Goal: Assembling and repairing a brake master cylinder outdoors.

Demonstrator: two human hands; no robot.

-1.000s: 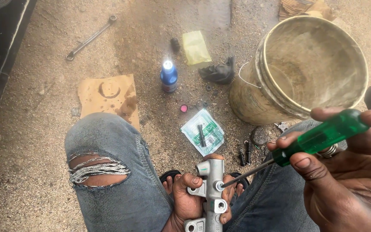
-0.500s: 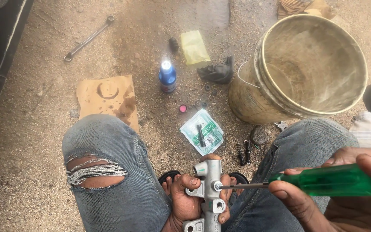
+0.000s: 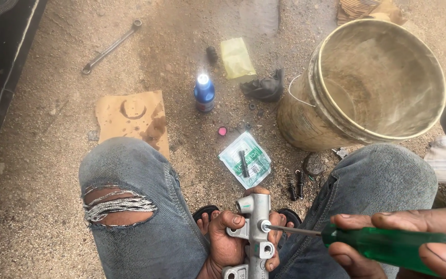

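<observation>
My left hand [image 3: 228, 243] grips a grey metal cylinder part [image 3: 256, 232] upright between my knees, low in the head view. My right hand [image 3: 414, 243] at the lower right holds a green-handled screwdriver [image 3: 383, 243] nearly level. Its thin shaft reaches left, and the tip rests in a small round port on the side of the metal part. My knees in torn blue jeans frame both hands.
On the sandy ground lie a small plastic packet [image 3: 246, 160] with a dark spring, two small bolts [image 3: 295, 183], a blue bottle [image 3: 204, 93], a pink cap [image 3: 222, 131], a cardboard piece [image 3: 130, 119], a spanner [image 3: 110, 46], a yellow wrapper [image 3: 237, 58] and a black rag [image 3: 264, 88]. A dirty bucket [image 3: 305, 119] stands at right.
My right hand lowered the screwdriver from a steep tilt to nearly level, keeping its tip at the metal part. The left hand held the part still.
</observation>
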